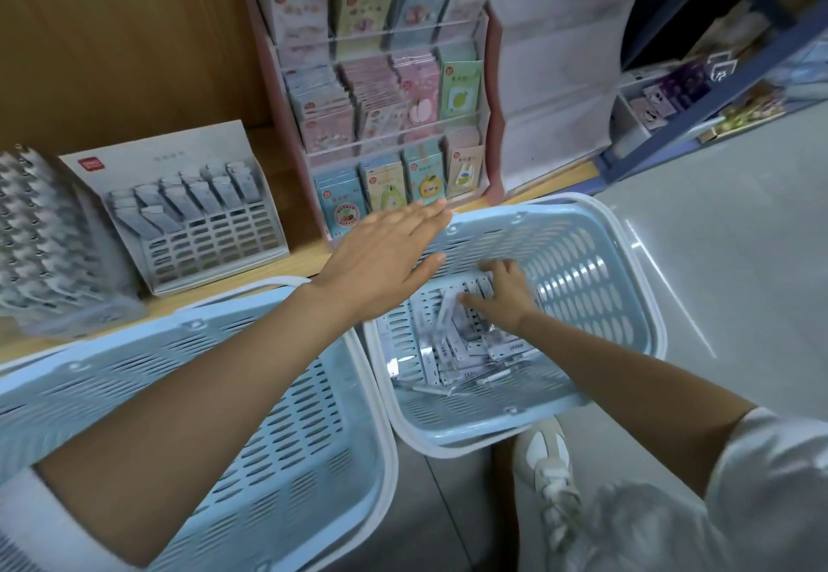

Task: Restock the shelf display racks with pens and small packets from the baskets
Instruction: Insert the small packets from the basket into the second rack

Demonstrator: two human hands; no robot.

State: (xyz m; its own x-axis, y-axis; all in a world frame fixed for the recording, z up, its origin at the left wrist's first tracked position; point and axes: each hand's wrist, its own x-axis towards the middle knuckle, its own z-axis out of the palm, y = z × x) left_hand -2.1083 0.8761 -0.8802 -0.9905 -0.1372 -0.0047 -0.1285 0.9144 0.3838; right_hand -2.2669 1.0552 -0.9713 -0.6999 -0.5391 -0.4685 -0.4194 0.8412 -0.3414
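Observation:
Two light blue baskets stand on the floor before the shelf. The right basket [596, 231] holds a pile of small white packets [452, 347]. My right hand [502, 291] reaches down into it, fingers curled on the packets at the top of the pile. My left hand [385, 258] hovers flat with straight fingers over the near left rim of that basket and holds nothing. The left basket [269, 414] shows no goods. On the shelf stands a grey display rack [215, 235] with several packets in its upper rows.
A tall clear rack [381, 123] of colourful packets stands on the wooden shelf [295, 258] behind the baskets. Another grey rack [40, 235] sits at the far left. My shoe [549, 459] is on the grey floor right of the baskets. A blue shelf frame [699, 114] rises at right.

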